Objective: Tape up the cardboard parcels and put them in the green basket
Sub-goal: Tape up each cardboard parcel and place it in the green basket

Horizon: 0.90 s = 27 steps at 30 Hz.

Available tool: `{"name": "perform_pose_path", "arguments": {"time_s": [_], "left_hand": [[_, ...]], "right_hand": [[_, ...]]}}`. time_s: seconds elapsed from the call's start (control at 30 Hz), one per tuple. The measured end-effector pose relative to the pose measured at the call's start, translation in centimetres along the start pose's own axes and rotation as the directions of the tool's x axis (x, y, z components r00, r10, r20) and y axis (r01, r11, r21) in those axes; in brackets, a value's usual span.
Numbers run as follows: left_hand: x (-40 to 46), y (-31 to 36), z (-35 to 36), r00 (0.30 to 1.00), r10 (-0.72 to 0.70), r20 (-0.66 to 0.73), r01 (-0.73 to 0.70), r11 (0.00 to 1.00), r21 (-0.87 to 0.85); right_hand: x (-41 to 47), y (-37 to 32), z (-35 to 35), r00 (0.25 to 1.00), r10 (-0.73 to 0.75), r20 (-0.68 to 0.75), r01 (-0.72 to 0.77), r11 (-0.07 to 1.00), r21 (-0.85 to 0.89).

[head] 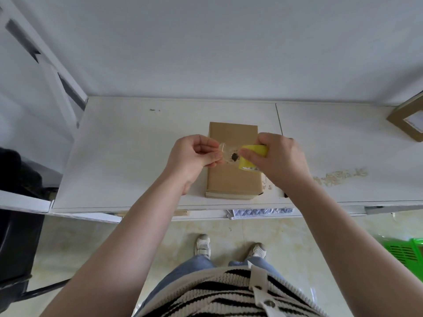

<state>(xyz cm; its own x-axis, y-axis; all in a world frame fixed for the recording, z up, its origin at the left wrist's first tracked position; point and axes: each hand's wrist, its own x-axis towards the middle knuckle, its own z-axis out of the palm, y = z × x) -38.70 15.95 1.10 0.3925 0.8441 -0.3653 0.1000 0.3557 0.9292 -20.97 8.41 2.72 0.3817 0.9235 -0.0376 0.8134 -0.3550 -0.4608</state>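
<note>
A brown cardboard parcel (233, 179) lies flat on the white table (128, 161), right in front of me. Above it, my right hand (279, 161) grips a yellow roll of clear tape (253, 157). My left hand (194, 156) pinches the free end of the tape strip (225, 152), which is stretched a short way between both hands over the parcel's middle. A dark spot shows on the parcel through the strip. The green basket (405, 252) sits on the floor at the lower right, partly cut off by the frame edge.
A second cardboard parcel (407, 120) with a white label lies at the table's far right edge. A black chair (16, 225) stands at the left. The wall rises directly behind the table. My feet stand on the pale tiled floor below the table edge.
</note>
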Motion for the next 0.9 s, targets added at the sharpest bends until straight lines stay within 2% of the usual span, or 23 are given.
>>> {"name": "perform_pose_path", "arguments": {"time_s": [0.13,0.27,0.4,0.53,0.6,0.67,0.77,0.83,0.9], "left_hand": [[-0.1,-0.3,-0.3,0.998,-0.022,0.056,0.02,0.999,0.037],[-0.1,-0.8,-0.2,1.0,0.013,0.022,-0.014,0.998,0.06],[-0.2,-1.8,-0.2,0.998,-0.06,0.006,0.06,0.992,-0.11],[0.0,-2.2,0.2,0.99,-0.103,0.097,0.127,0.947,-0.294],[0.1,-2.2,0.4,0.982,-0.114,0.151,0.158,0.933,-0.322],[0.1,-2.2,1.0,0.987,-0.109,0.12,0.134,0.964,-0.23],[1.0,-1.9,1.1,0.991,0.075,-0.112,-0.071,0.997,0.037],[1.9,-1.5,-0.1,0.964,0.171,-0.203,-0.157,0.984,0.081],[2.6,-1.4,-1.8,0.953,0.208,-0.22,-0.194,0.977,0.084]], "right_hand": [[-0.4,0.2,0.4,1.0,0.016,0.024,-0.017,1.0,0.002],[-0.4,0.2,0.5,1.0,-0.024,-0.011,0.024,0.999,-0.029],[-0.4,0.2,0.6,1.0,-0.004,0.016,0.004,1.0,0.002],[0.3,0.4,-0.1,0.999,-0.015,0.033,0.015,1.0,-0.002],[0.6,0.5,-0.2,0.999,-0.029,0.034,0.03,0.999,-0.034],[0.6,0.4,0.1,0.998,-0.037,0.049,0.039,0.998,-0.052],[0.6,0.3,0.5,0.994,-0.064,0.094,0.068,0.997,-0.045],[1.2,1.0,-0.2,0.995,-0.051,0.083,0.053,0.998,-0.026],[2.3,2.0,-1.3,0.999,-0.023,0.044,0.027,0.995,-0.099]]}}
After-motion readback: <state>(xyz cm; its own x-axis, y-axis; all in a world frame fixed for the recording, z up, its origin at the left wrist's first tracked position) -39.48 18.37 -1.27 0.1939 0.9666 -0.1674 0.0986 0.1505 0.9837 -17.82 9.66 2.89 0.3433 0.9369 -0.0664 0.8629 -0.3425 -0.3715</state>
